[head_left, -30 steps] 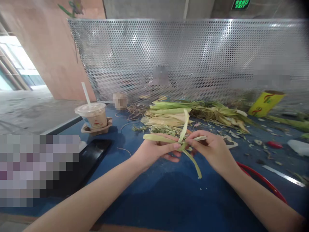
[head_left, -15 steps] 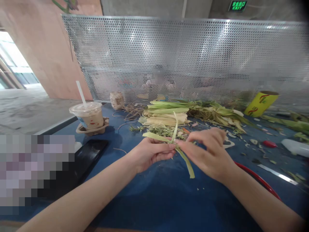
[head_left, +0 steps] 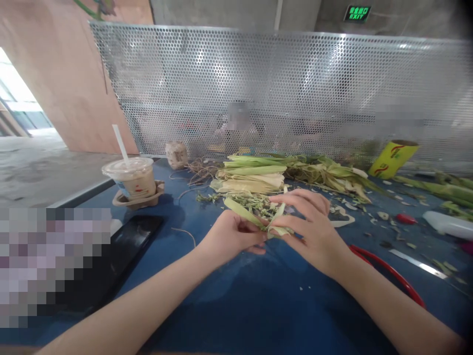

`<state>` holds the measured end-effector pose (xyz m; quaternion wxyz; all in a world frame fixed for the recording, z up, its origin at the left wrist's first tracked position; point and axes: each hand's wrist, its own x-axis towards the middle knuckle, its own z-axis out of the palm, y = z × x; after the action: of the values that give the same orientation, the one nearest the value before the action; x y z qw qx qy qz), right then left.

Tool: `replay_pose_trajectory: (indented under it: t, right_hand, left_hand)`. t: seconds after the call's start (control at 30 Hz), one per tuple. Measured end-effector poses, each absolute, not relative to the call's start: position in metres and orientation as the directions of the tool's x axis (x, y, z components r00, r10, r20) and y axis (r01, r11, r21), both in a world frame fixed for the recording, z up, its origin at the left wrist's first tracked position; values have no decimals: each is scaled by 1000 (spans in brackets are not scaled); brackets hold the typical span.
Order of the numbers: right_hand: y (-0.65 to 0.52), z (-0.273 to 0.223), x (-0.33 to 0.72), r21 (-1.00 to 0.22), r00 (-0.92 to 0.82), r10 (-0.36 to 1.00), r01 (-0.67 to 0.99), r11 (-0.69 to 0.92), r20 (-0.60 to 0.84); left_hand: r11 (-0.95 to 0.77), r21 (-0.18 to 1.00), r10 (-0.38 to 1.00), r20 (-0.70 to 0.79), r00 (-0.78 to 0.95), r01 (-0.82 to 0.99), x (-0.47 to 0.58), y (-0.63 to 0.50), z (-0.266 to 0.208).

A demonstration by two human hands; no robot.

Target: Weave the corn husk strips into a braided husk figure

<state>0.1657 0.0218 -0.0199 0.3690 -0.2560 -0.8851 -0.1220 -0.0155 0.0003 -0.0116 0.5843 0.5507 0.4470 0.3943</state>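
Observation:
My left hand (head_left: 236,234) pinches pale green strips of corn husk (head_left: 242,212) between thumb and fingers, over the middle of the blue table. From the right, my right hand (head_left: 310,224) grips the strips close to where they cross, its fingers bent over the folded ends. One flat end sticks out to the upper left, above my left hand. Just behind the hands lies a heap of small green leafy sprigs (head_left: 254,201). Past it is a layered stack of corn husks (head_left: 254,172), yellowish in front and greener on top.
Left stand a lidded drink cup (head_left: 133,183) with a straw and a black flat device (head_left: 138,239). Loose twine (head_left: 202,172) lies behind. On the right are a yellow tube (head_left: 393,159), a metal strip (head_left: 417,264), a red curved rim (head_left: 401,281) and plant scraps. A perforated metal screen (head_left: 281,88) borders the back.
The strip that hung down toward me has been folded up under my right hand's fingers. My right hand has turned and spread over the crossing. The view has shifted slightly.

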Motion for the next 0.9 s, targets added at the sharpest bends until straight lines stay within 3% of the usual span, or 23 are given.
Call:
replay_pose_trajectory:
  t: [0.13, 0.4, 0.63, 0.9]
  right_hand:
    - [21, -26, 162, -53, -636, 448, 540, 840, 629]
    - [16, -29, 153, -304, -369, 644, 656, 691, 670]
    - [14, -27, 153, -389, -322, 709, 659, 643, 627]
    - [20, -21, 167, -222, -440, 630, 679, 700, 640]
  left_hand:
    - [20, 999, 946, -35, 323, 48, -18, 1, -15]
    - [-59, 995, 933, 26, 360, 81, -17, -2, -13]
    - [-90, 963, 934, -7, 358, 254, -19, -3, -10]
    - [-72, 960, 963, -3, 268, 269, -20, 2, -11]
